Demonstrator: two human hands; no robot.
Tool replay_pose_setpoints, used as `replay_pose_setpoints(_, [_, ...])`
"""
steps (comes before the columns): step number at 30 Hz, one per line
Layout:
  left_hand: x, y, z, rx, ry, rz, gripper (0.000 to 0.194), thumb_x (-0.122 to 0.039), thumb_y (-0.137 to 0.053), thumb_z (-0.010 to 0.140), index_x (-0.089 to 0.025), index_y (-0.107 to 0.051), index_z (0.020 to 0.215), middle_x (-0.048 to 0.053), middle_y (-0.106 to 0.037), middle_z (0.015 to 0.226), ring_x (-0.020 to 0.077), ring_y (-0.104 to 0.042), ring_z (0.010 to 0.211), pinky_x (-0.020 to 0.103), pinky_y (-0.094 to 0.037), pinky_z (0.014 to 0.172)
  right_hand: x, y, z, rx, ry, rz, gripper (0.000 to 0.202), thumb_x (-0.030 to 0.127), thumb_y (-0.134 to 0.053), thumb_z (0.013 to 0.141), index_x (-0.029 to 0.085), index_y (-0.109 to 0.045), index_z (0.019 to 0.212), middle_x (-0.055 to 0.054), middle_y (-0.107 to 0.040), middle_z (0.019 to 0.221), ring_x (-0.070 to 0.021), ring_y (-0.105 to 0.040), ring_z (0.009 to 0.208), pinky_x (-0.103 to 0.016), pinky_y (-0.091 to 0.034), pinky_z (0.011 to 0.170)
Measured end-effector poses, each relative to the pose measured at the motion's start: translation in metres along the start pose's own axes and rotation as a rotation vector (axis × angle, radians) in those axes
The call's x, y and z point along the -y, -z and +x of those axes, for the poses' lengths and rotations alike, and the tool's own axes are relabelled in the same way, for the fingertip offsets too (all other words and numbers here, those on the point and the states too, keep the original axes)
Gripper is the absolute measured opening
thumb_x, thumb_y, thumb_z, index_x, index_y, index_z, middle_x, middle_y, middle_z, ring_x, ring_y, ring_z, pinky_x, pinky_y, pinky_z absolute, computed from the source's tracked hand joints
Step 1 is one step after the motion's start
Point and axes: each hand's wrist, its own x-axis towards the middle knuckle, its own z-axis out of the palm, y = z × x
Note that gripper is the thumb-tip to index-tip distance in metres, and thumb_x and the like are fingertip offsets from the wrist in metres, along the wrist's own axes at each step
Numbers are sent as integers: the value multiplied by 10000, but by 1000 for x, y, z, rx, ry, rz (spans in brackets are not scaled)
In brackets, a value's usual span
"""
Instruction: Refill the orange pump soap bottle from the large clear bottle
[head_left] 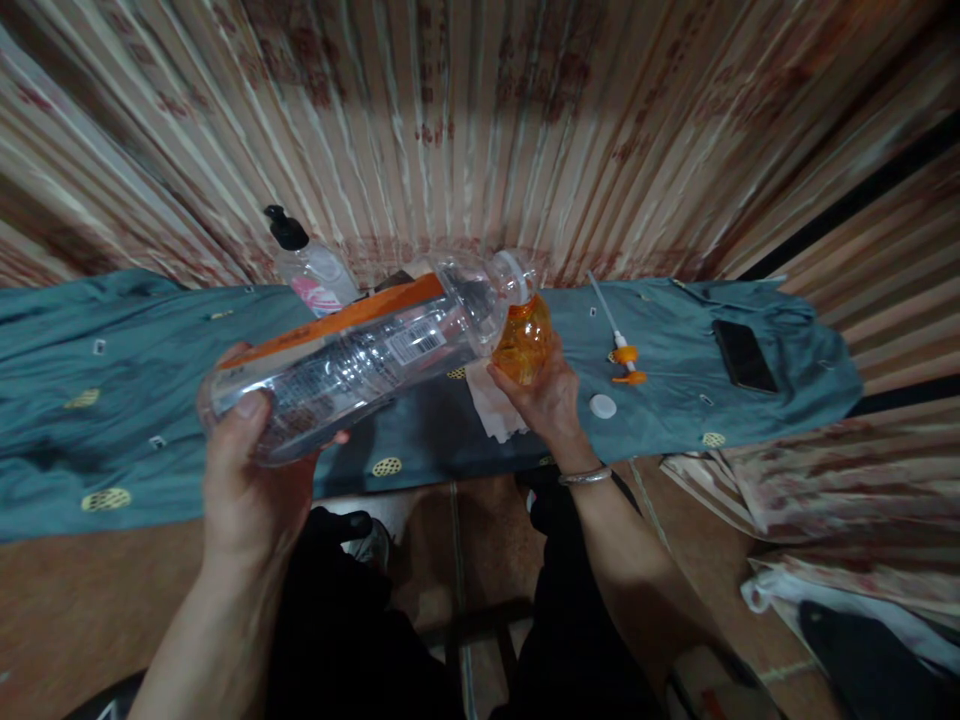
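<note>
Brown tiled floor [90,600] lies nearest, below a table [427,430] draped in teal patterned cloth. Above the table, the left hand [251,480] is wrapped around the lower end of a large clear bottle [345,365], tilted with its neck toward the far right. The right hand [553,395] curls around a small orange bottle [521,345] beside that neck; whether the two touch, I cannot tell. Below it lies a pale tissue [496,408]. To the right are a white cap [602,406], a black phone [744,356] and an orange pump [626,362]. On the far left is a black-topped pump bottle [322,272], before a pleated curtain [420,150].
</note>
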Motion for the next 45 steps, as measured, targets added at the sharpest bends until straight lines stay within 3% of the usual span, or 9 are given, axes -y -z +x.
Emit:
replay_pose_setpoints(5, [1,2,1,-8,16,-39,550,-448,-1120,582,-299,-863,1045,-1,-838,1012,208,-746,800,259,-636,424,1,-2,-2,-40,-9,17,1004,795,-808,858,233,-455,1611,-224,-753,1530,-410,-792,1353,-555,-684,1060])
replay_pose_setpoints(11, [0,1,1,-22,31,-45,589,-447,-1136,533,-286,-852,1023,0,-842,1015,218,-764,815,264,-642,410,2,-4,-3,-65,3,-4,1056,785,-862,854,137,-481,1596,-287,-779,1479,-418,-810,1322,-552,-690,1073])
replay_pose_setpoints(20, [0,1,1,-27,16,-40,548,-459,-1129,548,-293,-850,990,-6,-835,1009,214,-752,817,255,-623,409,-1,-4,-6,-50,-19,14,1001,808,-833,865,240,-472,1607,-214,-780,1488,-425,-807,1317,-628,-691,1092])
replay_pose_setpoints(28, [1,2,1,-2,15,-22,564,-477,-1127,568,-272,-841,1010,-2,-820,997,208,-736,830,257,-619,433,-7,3,-10,-70,67,14,1100,935,-733,906,209,-422,1671,-259,-683,1607,-417,-717,1462,-665,-611,1220])
replay_pose_setpoints(32, [1,1,0,-5,15,-14,539,-476,-1110,590,-274,-840,1011,0,-826,1013,208,-736,843,255,-611,445,-11,16,-10,-80,121,38,1124,899,-761,905,253,-355,1731,-225,-605,1704,-421,-623,1579,-712,-520,1300])
replay_pose_setpoints(35, [1,2,0,-6,13,-19,556,-459,-1099,623,-268,-842,1076,5,-838,1054,209,-740,876,257,-608,462,-9,33,-8,-118,175,20,1056,828,-763,942,285,-350,1748,-213,-567,1742,-435,-567,1632,-711,-480,1329])
replay_pose_setpoints(39, [0,3,1,3,15,-19,571,-469,-1121,581,-256,-843,1031,-7,-820,1009,202,-733,854,254,-619,442,8,60,-7,-279,340,-30,880,754,-636,1059,258,-387,1742,-206,-525,1772,-432,-496,1688,-749,-494,1308])
replay_pose_setpoints(43, [0,3,3,-1,24,-17,566,-490,-1123,553,-244,-838,976,2,-830,1010,205,-748,845,253,-630,431,33,77,-12,-350,455,-82,476,472,-596,1164,288,-580,1603,-144,-710,1557,-357,-701,1479,-687,-583,1253])
replay_pose_setpoints(45, [1,2,3,-1,19,-9,574,-503,-1126,537,-241,-838,960,0,-826,990,207,-753,826,254,-629,420,38,78,-16,-359,527,-84,451,416,-635,1159,319,-591,1598,-106,-758,1456,-336,-755,1371,-650,-639,1191])
